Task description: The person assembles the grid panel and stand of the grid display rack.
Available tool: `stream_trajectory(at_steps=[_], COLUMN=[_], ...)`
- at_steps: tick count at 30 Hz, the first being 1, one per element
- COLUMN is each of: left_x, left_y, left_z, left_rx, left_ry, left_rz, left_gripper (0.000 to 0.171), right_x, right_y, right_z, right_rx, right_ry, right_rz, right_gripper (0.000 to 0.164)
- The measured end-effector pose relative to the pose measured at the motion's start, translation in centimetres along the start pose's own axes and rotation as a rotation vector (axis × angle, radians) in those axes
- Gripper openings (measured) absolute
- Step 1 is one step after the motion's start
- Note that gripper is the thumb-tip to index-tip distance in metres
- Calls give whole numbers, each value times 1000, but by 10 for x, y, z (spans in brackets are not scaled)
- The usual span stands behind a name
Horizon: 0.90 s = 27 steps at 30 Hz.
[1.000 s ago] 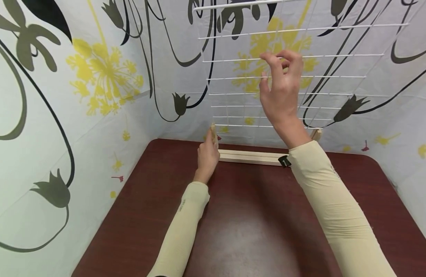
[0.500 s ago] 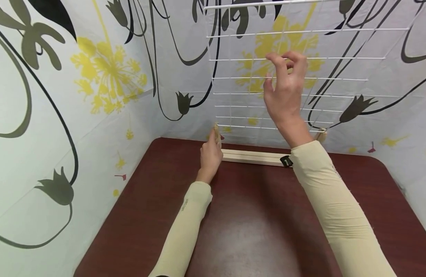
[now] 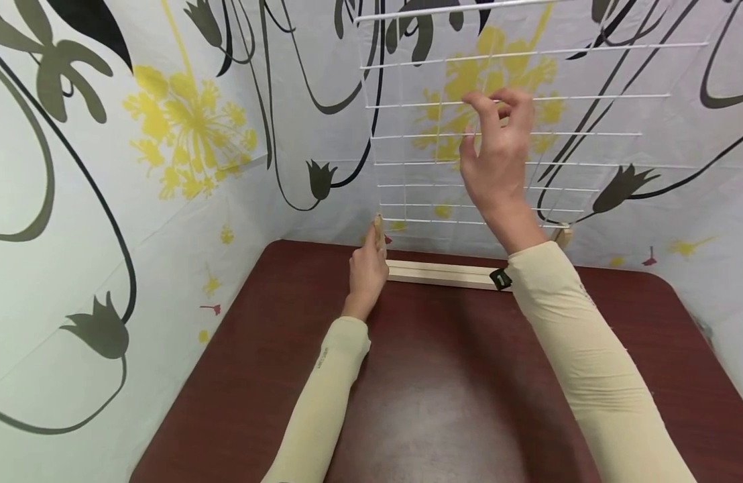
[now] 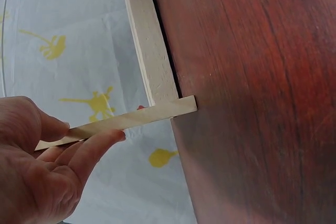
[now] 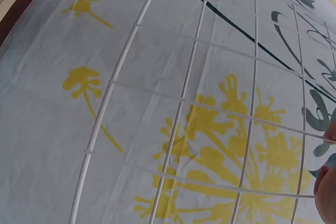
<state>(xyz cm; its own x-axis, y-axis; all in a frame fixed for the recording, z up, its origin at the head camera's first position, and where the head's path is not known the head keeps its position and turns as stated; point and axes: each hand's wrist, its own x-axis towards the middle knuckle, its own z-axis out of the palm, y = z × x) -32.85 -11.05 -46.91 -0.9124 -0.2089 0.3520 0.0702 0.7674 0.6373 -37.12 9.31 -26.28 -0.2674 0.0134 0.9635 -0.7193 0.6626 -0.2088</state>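
Note:
A white wire grid panel (image 5: 111, 81) stands at the back of the table, its upper part beyond the head view. My right hand (image 3: 498, 161) holds it by the wires, fingers curled; only fingertips show at the right edge of the right wrist view. Below, a pale wooden base (image 3: 438, 274) lies along the table's back edge. My left hand (image 3: 367, 275) pinches a flat wooden strip (image 4: 136, 118) at the base's left end, thumb on one side and fingers on the other. The grid's lower left corner is close to this strip; contact is unclear.
A short wooden post (image 3: 562, 236) stands near the grid's lower right corner, partly behind my right sleeve. A small black piece (image 3: 500, 279) sits on the base beside that sleeve. Patterned fabric (image 3: 184, 268) surrounds the dark red table (image 3: 257, 376) on its left, back and right.
The head view has shifted slightly, moving the scene a little right. The grid's upper right side has tilted a touch. Both hands keep their holds.

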Motion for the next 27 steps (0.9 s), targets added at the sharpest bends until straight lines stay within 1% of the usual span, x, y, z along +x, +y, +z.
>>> stream_trajectory(at_steps=[5, 9, 17, 27], left_x=[-1, -2, 0, 1], left_y=[-1, -1, -2, -4], left_z=[-1, -2, -1, -1], left_rx=[-6, -7, -1, 2], left_ry=[-3, 6, 4, 3], left_rz=[11, 25, 19, 17], left_gripper=[62, 63, 59, 58], right_x=[-3, -4, 0, -2], right_y=[0, 0, 1, 0], right_z=[4, 6, 10, 20], right_rx=[4, 6, -4, -5], right_ry=[-12, -10, -10, -14], right_rz=[-4, -4, 10, 22], right_gripper=[43, 47, 51, 51])
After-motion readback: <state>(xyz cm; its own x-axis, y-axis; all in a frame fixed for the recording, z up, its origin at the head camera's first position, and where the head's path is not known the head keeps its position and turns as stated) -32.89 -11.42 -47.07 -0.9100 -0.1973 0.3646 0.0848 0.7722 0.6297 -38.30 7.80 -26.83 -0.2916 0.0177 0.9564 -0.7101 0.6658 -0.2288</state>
